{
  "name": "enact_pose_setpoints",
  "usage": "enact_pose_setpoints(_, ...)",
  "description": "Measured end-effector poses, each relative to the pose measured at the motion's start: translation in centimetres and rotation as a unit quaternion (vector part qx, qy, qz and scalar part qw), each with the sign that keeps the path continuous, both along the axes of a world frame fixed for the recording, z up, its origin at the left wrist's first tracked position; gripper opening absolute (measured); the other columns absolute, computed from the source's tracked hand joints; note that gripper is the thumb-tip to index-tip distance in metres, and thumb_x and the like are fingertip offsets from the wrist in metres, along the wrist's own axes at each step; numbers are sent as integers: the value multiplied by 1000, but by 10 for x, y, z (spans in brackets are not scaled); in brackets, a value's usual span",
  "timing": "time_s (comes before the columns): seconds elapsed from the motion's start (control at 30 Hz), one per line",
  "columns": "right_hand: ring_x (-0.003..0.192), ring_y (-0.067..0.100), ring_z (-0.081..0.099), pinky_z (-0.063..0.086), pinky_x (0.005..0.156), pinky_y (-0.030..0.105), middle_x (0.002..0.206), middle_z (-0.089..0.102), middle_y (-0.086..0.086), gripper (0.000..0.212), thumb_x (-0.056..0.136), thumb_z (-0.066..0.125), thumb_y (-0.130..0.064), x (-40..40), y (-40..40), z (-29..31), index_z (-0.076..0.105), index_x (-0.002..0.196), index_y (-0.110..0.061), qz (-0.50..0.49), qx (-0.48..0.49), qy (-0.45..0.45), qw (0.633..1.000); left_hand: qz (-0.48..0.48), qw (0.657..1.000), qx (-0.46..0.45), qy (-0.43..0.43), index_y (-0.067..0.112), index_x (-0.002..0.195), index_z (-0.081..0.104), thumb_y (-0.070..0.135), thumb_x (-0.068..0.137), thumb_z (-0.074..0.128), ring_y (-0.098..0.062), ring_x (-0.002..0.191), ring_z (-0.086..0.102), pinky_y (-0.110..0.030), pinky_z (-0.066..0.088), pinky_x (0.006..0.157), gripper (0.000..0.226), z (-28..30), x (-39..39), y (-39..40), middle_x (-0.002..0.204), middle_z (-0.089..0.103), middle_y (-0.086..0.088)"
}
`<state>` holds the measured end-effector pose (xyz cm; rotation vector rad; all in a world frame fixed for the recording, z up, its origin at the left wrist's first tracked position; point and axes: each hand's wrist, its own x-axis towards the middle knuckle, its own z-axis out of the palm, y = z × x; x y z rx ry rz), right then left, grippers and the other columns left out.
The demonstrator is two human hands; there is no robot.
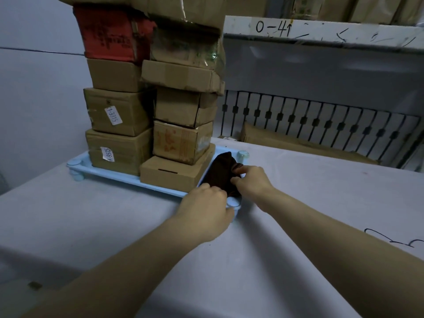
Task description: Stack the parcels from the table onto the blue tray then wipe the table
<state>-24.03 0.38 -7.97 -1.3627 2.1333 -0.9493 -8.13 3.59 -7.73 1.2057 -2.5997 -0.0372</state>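
The cloth (223,174), lengthwise along the tray (128,177) right edge beside the parcels (151,106), is pinched by left hand (207,200) and right hand (251,181) fingers.

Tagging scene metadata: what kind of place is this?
Probably a parcel sorting or storage room: taped brown cardboard parcels stacked high on a light blue plastic tray, and a white shelf edge hand-marked "0-4".

The scene is dim and cool-toned, lit softly with no glare except a faint sheen on the tape of an upper parcel (197,45). Soft shadows fall beside the forearms on the grey table (298,191), and the wide lens bends straight lines near the edges, while the red box (107,35) looks slightly smeared
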Motion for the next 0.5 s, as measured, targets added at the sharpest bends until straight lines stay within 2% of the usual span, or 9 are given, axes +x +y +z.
enact_pose_setpoints(0.1, 102, 35, 61, 52, 97, 45, 123, 49, 13, 23, 92, 55, -20, 3, 2, 2, 68, 111, -15, 16, 23, 21, 999, 1, 999, 19, 28, 13, 113, 57, 48, 93, 47, -19, 107, 49, -27, 37, 83, 41, -2, -4, 4, 113, 60, -3)
enact_pose_setpoints(0.17, 111, 34, 59, 50, 101, 45, 130, 51, 14, 28, 92, 56, -22, 3, 6, 3, 64, 119, -17, 22, 24, -19, 999, -2, 995, 77, 56, 21, 136, 43, 50, 92, 51, -19, 113, 48, -29, 39, 87, 53, 0, 0, 6, 121, 58, -2)
enact_pose_setpoints(0.23, 119, 33, 56, 47, 105, 44, 139, 47, 13, 43, 94, 57, -25, -2, 18, 7, 54, 136, -16, 18, 13, -56, 998, -6, 991, 119, 65, 25, 147, 31, 50, 92, 55, -19, 121, 45, -31, 40, 93, 65, 6, 3, 10, 131, 54, 0)
enact_pose_setpoints(0.33, 119, 31, 54, 48, 100, 39, 147, 40, 12, 57, 97, 59, -30, -10, 39, 16, 40, 148, -14, 13, 15, -68, 998, -1, 991, 120, 57, 21, 140, 42, 46, 93, 56, -18, 131, 38, -32, 37, 105, 54, 8, 6, 12, 141, 48, 2)
enact_pose_setpoints(0.43, 108, 28, 57, 50, 83, 35, 141, 49, 14, 55, 98, 58, -32, -24, 66, 30, 42, 146, -11, 18, 41, -92, 995, 9, 992, 100, 72, 21, 134, 48, 44, 95, 54, -19, 135, 29, -35, 34, 109, 46, 13, 1, 19, 140, 46, 2)
enact_pose_setpoints(0.5, 105, 29, 61, 53, 78, 34, 133, 54, 12, 53, 99, 56, -34, -33, 87, 42, 44, 145, -10, 22, 48, -94, 994, 19, 990, 100, 101, 21, 135, 48, 43, 94, 55, -20, 134, 28, -34, 33, 109, 47, 20, -6, 23, 139, 47, 0)
